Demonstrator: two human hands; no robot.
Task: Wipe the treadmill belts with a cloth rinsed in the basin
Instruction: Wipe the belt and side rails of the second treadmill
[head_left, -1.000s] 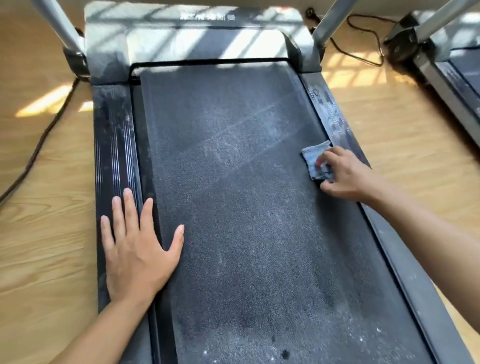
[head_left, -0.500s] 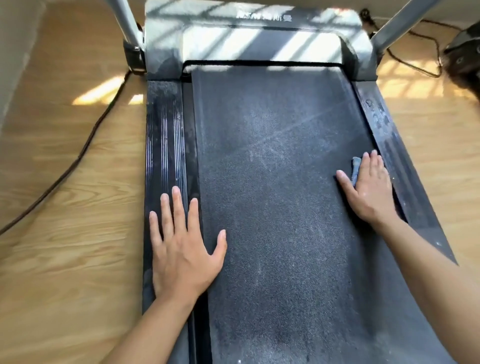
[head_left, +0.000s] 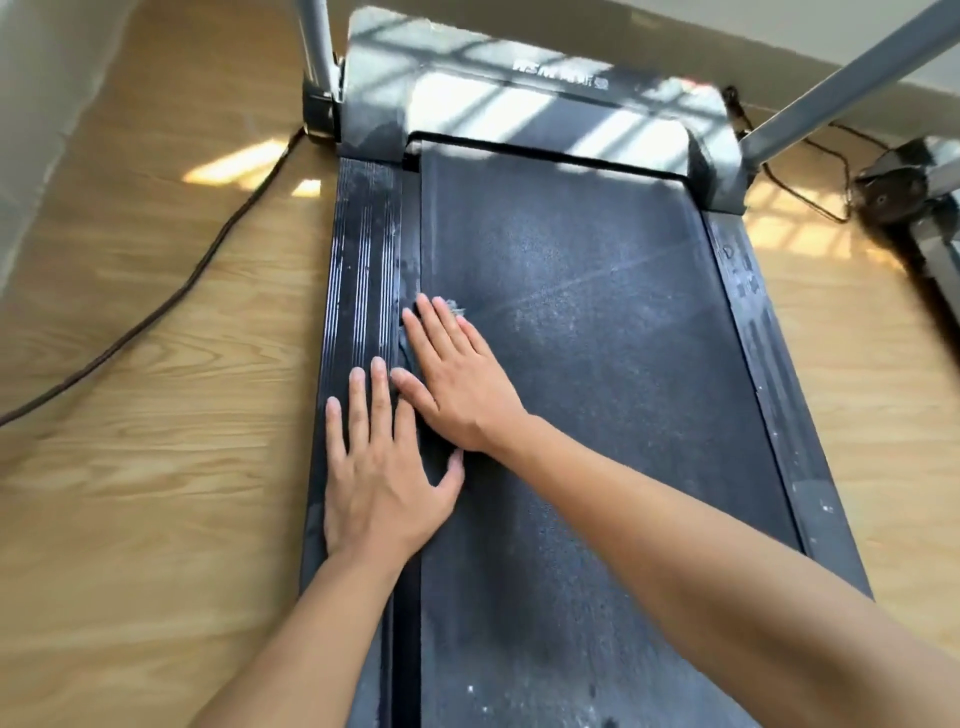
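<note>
Right hand (head_left: 462, 395) slid cloth (head_left: 456, 307) leftward across belt (head_left: 597, 374), fingers straight; left hand (head_left: 379, 483) splayed.

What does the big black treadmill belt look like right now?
The black rubbery treadmill belt lies flat, rough and grainy. Pale dust covers it, with faint streaks across the middle and white specks near the bottom. It runs between a ribbed black left rail and a black right rail, and slips under the silver motor cover at the far end. The right hand presses a blue-grey cloth against it by its left edge. The left hand rests mostly on the left rail, thumb on the belt.
</note>
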